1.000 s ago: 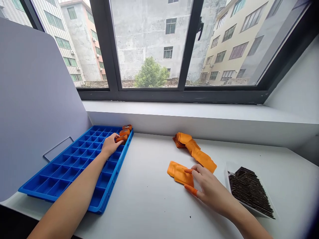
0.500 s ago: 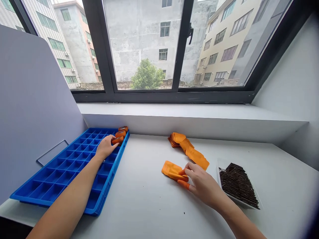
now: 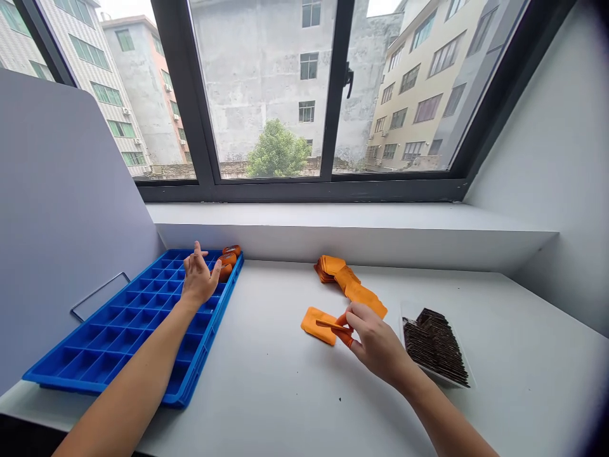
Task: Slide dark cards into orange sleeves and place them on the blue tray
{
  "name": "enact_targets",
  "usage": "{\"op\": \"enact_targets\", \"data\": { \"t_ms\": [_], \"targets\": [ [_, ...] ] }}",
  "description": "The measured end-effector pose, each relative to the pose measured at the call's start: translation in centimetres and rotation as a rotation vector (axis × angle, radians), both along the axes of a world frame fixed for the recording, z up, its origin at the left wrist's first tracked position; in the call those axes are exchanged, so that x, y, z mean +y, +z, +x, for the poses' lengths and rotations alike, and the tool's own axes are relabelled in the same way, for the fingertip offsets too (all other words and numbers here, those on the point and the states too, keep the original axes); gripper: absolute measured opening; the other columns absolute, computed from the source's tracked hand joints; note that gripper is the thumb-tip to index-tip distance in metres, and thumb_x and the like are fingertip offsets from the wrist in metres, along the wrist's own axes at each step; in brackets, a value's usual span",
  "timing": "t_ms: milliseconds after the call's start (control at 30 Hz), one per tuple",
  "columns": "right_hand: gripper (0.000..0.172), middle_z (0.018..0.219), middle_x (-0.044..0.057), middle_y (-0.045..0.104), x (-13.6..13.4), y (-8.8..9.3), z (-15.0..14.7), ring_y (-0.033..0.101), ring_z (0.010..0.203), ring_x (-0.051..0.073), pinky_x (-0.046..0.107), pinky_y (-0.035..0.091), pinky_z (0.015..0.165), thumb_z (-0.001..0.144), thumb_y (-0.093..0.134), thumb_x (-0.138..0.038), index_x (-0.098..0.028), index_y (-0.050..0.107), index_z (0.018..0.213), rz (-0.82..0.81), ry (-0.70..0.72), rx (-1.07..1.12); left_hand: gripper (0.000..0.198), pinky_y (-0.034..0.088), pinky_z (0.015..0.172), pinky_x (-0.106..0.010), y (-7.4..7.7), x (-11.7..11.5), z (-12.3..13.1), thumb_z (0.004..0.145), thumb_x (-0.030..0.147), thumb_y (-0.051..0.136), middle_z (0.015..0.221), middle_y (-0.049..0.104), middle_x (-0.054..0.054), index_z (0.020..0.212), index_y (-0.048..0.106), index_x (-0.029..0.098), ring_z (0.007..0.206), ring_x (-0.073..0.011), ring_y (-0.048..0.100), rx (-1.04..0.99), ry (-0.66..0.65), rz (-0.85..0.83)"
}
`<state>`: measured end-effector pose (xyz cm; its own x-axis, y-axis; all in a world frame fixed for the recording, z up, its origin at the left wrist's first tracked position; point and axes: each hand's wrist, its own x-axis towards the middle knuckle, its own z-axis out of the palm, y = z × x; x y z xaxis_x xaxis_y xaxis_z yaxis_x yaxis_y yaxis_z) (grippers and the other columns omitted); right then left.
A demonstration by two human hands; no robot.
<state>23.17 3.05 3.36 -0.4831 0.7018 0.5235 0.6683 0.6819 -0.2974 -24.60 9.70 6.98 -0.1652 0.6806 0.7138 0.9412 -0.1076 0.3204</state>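
My left hand (image 3: 198, 276) is over the far right of the blue compartment tray (image 3: 188, 398). Its fingers are spread and hold nothing, with the thumb close beside some rounded orange-brown bundles (image 3: 228, 259) in the corner compartments. My right hand (image 3: 375, 339), wearing orange finger cots on thumb and forefinger, pinches a thin flat orange piece (image 3: 327, 325) seen nearly edge-on. Just beneath it, another flat orange piece (image 3: 311, 314) lies on the white table. Behind that runs a fanned row of orange pieces (image 3: 364, 296), ending in a stack (image 3: 328, 270).
A clear plastic box (image 3: 459, 385) of thin dark brown squares (image 3: 435, 346) stands right of my right hand. Left of the tray are a wire handle (image 3: 98, 293) and a pale upright panel (image 3: 71, 190). The window ledge (image 3: 333, 216) borders the table's back.
My left hand has let go of an orange-brown bundle and spread its fingers. My right hand has lifted a flat orange piece off the one under it. The view has shifted slightly.
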Motion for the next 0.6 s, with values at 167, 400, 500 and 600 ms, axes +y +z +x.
{"op": "enact_targets", "data": {
  "t_ms": [167, 400, 500, 600],
  "targets": [
    [0.019, 0.094, 0.008, 0.066, 0.0, 0.2, 0.1, 0.065, 0.082, 0.023, 0.030, 0.045, 0.054, 0.108, 0.060, -0.034, -0.023, 0.065, 0.093, 0.055, -0.005, -0.043, 0.089, 0.035, 0.119, -0.067, 5.7, -2.8, 2.9, 0.104, 0.039, 0.059, 0.152, 0.050, -0.027, 0.172, 0.011, 0.009, 0.138, -0.0440, 0.046, 0.260, -0.074, 0.293],
    [0.014, 0.096, 0.006, 0.066, -0.3, 0.8, 0.0, 0.063, 0.080, 0.022, 0.029, 0.042, 0.055, 0.105, 0.067, -0.031, -0.023, 0.062, 0.095, 0.059, 0.020, -0.047, 0.071, 0.051, 0.108, -0.053, 7.0, -10.7, 14.8, 0.090, 0.016, 0.070, 0.130, 0.056, -0.015, 0.156, 0.045, 0.023, 0.125, -0.0352, 0.056, 0.388, -0.613, 0.451],
    [0.019, 0.094, 0.005, 0.065, -0.6, 1.0, -0.3, 0.062, 0.080, 0.021, 0.030, 0.044, 0.058, 0.102, 0.073, -0.030, -0.023, 0.061, 0.091, 0.034, 0.046, -0.032, 0.059, 0.057, 0.103, -0.045, 3.6, -12.2, 19.4, 0.086, 0.008, 0.068, 0.123, 0.056, -0.012, 0.142, 0.059, 0.023, 0.116, -0.0296, 0.057, 0.433, -0.857, 0.244],
    [0.024, 0.090, 0.003, 0.064, -0.8, 1.3, -0.6, 0.061, 0.081, 0.021, 0.031, 0.047, 0.063, 0.099, 0.078, -0.031, -0.023, 0.060, 0.087, -0.020, 0.075, -0.022, 0.060, 0.060, 0.100, -0.047, 0.4, -11.7, 21.6, 0.088, 0.013, 0.069, 0.127, 0.057, -0.015, 0.146, 0.056, 0.020, 0.116, -0.0308, 0.057, 0.366, -0.933, 0.042]
  ]
}}
